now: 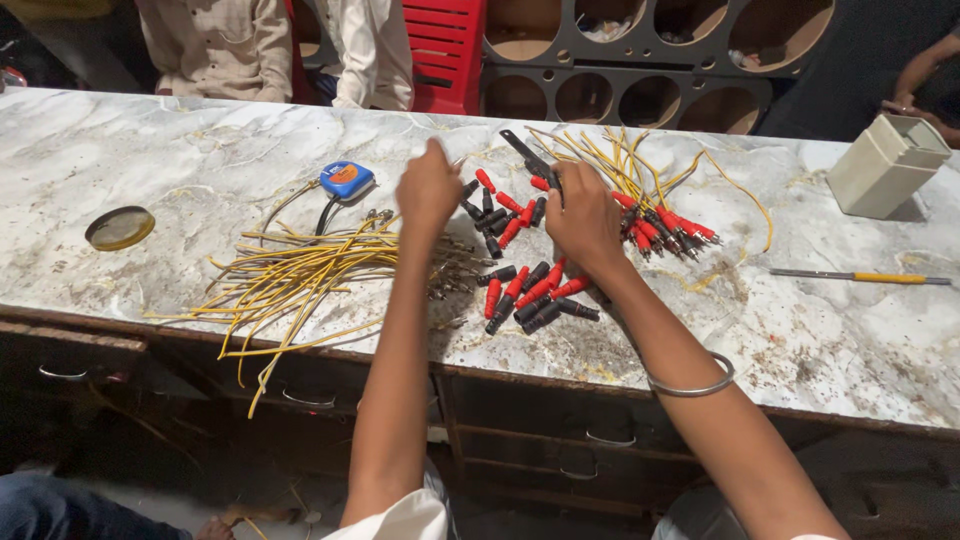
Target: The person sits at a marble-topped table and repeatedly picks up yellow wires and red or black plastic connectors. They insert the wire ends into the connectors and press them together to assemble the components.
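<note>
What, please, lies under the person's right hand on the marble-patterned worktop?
Red and black plug connectors lie scattered under and around the right hand, which grips a black tool. Anything directly beneath the palm is covered.

Two bare hands over a marbled worktop, left hand (428,188) and right hand (583,218). One blue tape measure (346,179). One round brass-coloured lid (119,228). One cream plastic box (886,165). One yellow-handled tool (860,277). One steel bangle (692,383). Two bundles of yellow wires, a loose one (290,280) and one already fitted with plugs (640,185). Roughly two dozen loose red and black plugs (530,290), exact count unclear where overlapping. Two other people's torsos along the far edge.
</note>
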